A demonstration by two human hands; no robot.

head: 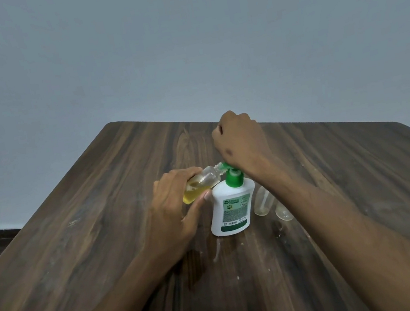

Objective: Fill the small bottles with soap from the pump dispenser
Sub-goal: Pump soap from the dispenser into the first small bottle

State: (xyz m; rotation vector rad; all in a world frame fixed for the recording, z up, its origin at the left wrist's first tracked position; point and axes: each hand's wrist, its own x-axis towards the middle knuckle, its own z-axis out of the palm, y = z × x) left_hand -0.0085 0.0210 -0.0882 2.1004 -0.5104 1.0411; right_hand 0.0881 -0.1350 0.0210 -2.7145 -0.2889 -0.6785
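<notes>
- The table [101, 250] under both hands looks like dark wood-grain laminate, smooth with a dull sheen, with pale smears just below the dispenser.
- The pump dispenser [229, 207] beneath the right hand [243, 144] is smooth white plastic with a printed label and a glossy green pump top.
- The small bottle [200, 184] in the left hand [174, 213] is clear glossy plastic.
- The wall [181, 39] behind the hands is matt and painted.

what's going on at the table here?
A person is filling a small clear bottle with yellow soap. The left hand holds it tilted, mouth at the nozzle of the white pump dispenser. The right hand, fist closed, presses the green pump head. The bottle is partly full. Two more small clear bottles stand right of the dispenser, apparently empty, on the wooden table.
</notes>
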